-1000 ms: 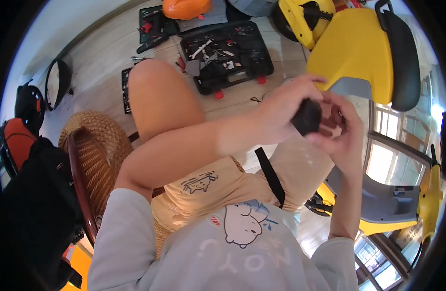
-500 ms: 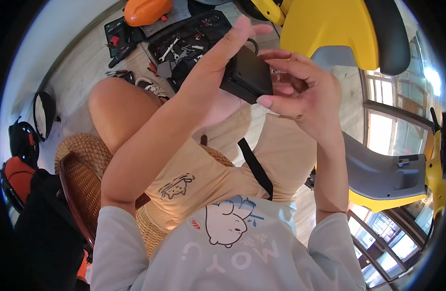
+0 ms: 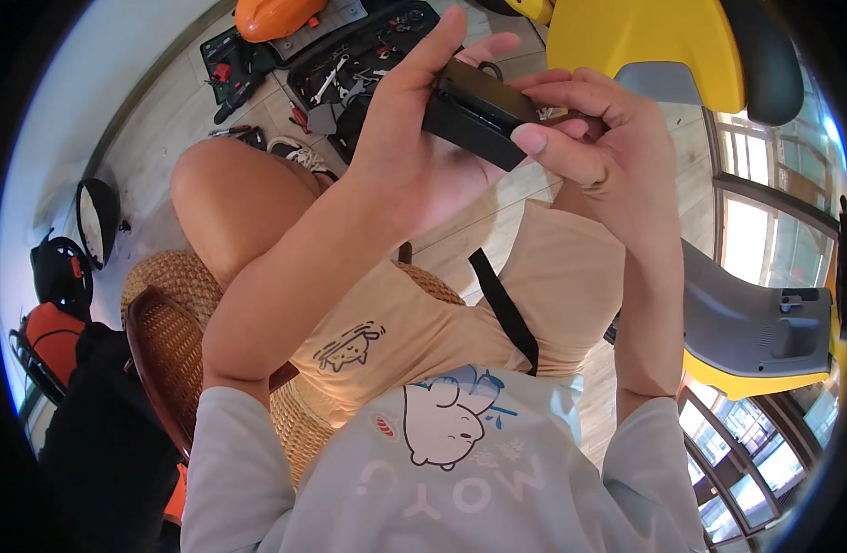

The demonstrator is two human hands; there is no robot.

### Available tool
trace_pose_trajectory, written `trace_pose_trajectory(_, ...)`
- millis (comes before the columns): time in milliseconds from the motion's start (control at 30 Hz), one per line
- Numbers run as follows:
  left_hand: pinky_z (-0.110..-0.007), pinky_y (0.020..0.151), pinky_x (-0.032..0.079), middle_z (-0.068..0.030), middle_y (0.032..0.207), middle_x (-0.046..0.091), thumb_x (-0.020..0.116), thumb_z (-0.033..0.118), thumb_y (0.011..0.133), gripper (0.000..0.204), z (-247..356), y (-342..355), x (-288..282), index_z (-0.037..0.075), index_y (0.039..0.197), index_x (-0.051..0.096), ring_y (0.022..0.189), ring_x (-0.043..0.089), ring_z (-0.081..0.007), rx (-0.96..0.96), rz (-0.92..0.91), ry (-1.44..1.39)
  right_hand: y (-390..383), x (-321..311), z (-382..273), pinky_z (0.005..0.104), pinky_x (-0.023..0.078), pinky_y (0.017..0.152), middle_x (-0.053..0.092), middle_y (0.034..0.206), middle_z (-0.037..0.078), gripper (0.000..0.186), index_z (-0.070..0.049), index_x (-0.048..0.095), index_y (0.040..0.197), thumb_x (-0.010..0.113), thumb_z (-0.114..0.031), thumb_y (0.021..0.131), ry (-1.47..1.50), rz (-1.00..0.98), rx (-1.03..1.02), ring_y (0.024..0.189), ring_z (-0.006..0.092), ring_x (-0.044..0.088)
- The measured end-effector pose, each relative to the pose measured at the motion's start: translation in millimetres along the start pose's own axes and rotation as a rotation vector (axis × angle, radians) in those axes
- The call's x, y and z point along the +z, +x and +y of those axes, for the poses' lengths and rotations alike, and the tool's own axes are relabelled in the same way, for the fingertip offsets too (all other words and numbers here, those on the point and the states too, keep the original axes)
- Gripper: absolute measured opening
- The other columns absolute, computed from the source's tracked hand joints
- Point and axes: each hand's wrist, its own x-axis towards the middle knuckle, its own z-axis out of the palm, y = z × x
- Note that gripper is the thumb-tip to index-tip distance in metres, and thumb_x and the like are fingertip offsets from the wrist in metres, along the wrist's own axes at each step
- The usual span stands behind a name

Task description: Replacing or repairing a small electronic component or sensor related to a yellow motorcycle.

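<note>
A black rectangular box (image 3: 474,124) with a small dark loop (image 3: 490,70) at its far side is held up in front of my chest, above my lap. My left hand (image 3: 414,129) cradles it from the left and beneath, palm upward, with the thumb along its left end. At the right end, my right hand (image 3: 598,138) pinches it between the thumb on the near edge and the fingers at the far side. The fingertips behind the box are partly hidden.
Beyond my hands an open black tool case (image 3: 299,78) lies on the floor with spanners and other tools. Beside it are a drill (image 3: 242,95) and an orange shell (image 3: 274,17). Yellow bodywork (image 3: 626,37) stands at far right. I sit on a wicker chair (image 3: 179,341).
The box has tilted in my hands, so its top and near long side now show more. My right thumb has moved up onto its edge. The view has shifted slightly.
</note>
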Motion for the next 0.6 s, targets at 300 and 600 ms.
trace_pose_trajectory(300,-0.048,0.102,0.048,-0.0285,0.125,0.054,0.060,0.038,0.095,0.049,2.7,-1.2,2.5,0.001,0.125,0.049,0.115,0.056,-0.0469,0.026,0.075,-0.119,11.3,3.5,4.1,0.0209,0.039,0.055,0.057,0.073,-0.001,0.034,0.006,0.070,0.092,0.084,-0.022,0.079,0.072,-0.011,-0.056,0.064,0.0053,0.049)
trace_pose_trajectory(600,-0.052,0.105,0.045,-0.0316,0.127,0.050,0.061,0.029,0.095,0.041,6.5,-3.5,0.7,-0.001,0.121,0.050,0.119,0.052,-0.0507,0.023,0.080,-0.179,19.9,5.8,8.6,0.0197,0.038,0.056,0.061,0.074,-0.001,0.030,0.003,0.072,0.093,0.081,-0.024,0.083,0.097,-0.063,-0.079,0.063,0.0038,0.050)
